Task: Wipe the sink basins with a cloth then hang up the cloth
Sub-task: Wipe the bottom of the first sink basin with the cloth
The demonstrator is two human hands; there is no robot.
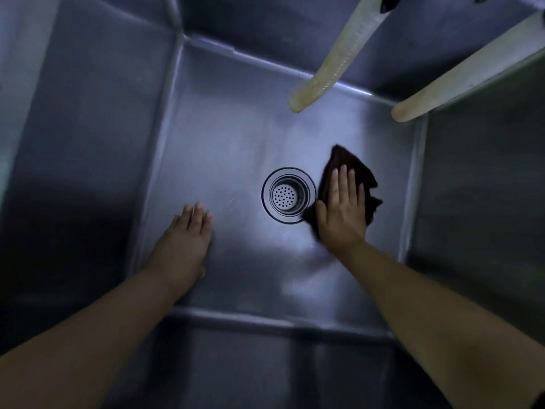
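Observation:
I look straight down into a deep steel sink basin (224, 119). A dark cloth (352, 169) lies flat on the basin floor just right of the round drain strainer (287, 195). My right hand (342, 212) presses flat on the cloth, fingers together and pointing away from me. The cloth's near left corner touches the drain's rim. My left hand (184, 239) rests palm down on the bare basin floor, left of the drain, holding nothing.
Two pale hoses (333, 59) (472, 75) hang into the basin from the upper right, ending above its far right corner. Steel walls rise on all sides; the left wall (88, 143) is in shadow.

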